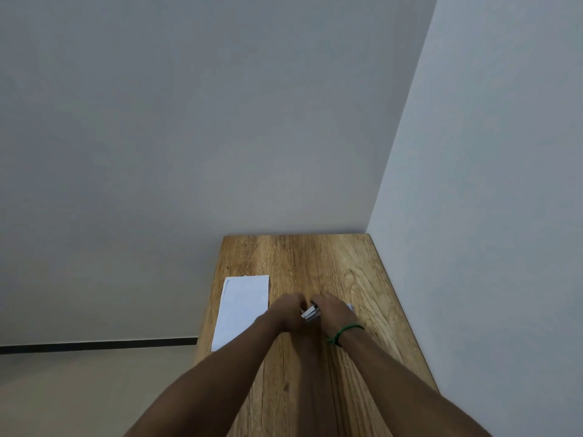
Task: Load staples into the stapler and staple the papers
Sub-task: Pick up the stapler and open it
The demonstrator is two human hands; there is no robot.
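Two bare forearms reach out over the wooden table (347, 269) and meet at the stapler (310, 313). Just nearer than the stapler and to its right, a green cord bracelet (344, 332) circles the right wrist. The left hand (288, 312) presses against the stapler's left side with its fingers curled in round it. The right hand (332, 312) covers the stapler's right side and grips it from above, fingers bent over the top. Only a small pale-and-dark striped piece of the stapler shows in the gap between the hands, too blurred to tell whether it is hinged apart. A white scrap (350, 307) peeks out just right of the stapler, past the right hand. The papers (243, 310) lie flat to the stapler's left, near the table's left edge, partly under the left forearm. Beyond the stapler, bare wood runs to the grey wall (220, 121).
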